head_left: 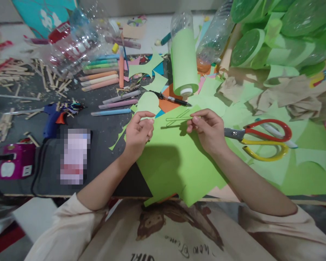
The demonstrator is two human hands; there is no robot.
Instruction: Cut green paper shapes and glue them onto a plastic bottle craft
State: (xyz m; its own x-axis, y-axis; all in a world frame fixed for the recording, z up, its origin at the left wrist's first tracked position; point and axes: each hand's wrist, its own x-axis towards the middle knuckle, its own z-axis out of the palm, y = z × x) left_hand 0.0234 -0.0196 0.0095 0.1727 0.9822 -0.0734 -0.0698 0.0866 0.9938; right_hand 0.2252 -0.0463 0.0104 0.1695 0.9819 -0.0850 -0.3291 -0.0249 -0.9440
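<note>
My right hand (208, 128) pinches a thin light-green paper strip (176, 119) that points left, above the green sheet. More thin strips lie or hang close by it; I cannot tell whether they are also held. Across from it, my left hand (139, 132) is loosely curled, index finger apart from the thumb, with nothing visible in it. Below both hands spreads a bright green paper sheet (195, 174), partly in shadow. Scissors (237, 134) with one red and one yellow handle lie right of my right hand, their blades hidden behind it.
A bottle wrapped in green paper (184, 58) lies behind the hands, near a black pen (174, 99). At left are markers (111, 112), a blue glue gun (51, 117), a phone (73, 156) and a magenta box (17, 161). Green bottles (288, 50) and crumpled brown paper (288, 94) crowd the right.
</note>
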